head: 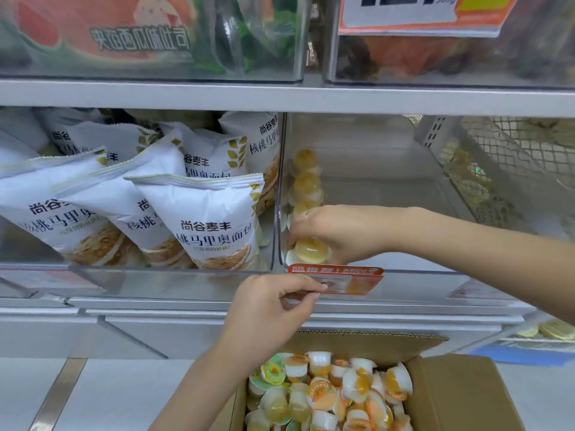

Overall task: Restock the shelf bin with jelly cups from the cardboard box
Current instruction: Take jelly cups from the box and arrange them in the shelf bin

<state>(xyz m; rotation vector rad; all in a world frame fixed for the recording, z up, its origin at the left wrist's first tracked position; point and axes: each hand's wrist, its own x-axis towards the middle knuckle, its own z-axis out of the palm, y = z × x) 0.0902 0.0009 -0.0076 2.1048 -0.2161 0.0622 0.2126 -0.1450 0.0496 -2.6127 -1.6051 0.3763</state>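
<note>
A clear shelf bin (389,191) stands in the middle shelf row, mostly bare inside. Several yellow jelly cups (306,181) line its left wall, one behind the other. My right hand (339,231) reaches into the bin from the right and grips a jelly cup (311,251) at the front left corner. My left hand (273,309) is below it, outside the bin, thumb and forefinger pinching the left end of the orange label (357,279) on the bin's front wall. An open cardboard box (451,387) below holds many loose jelly cups (329,396).
The clear bin to the left is packed with white bread bags (202,225). A wire mesh basket (497,157) stands to the right. The shelf board (280,94) above carries two more clear bins, one with a price tag (420,17).
</note>
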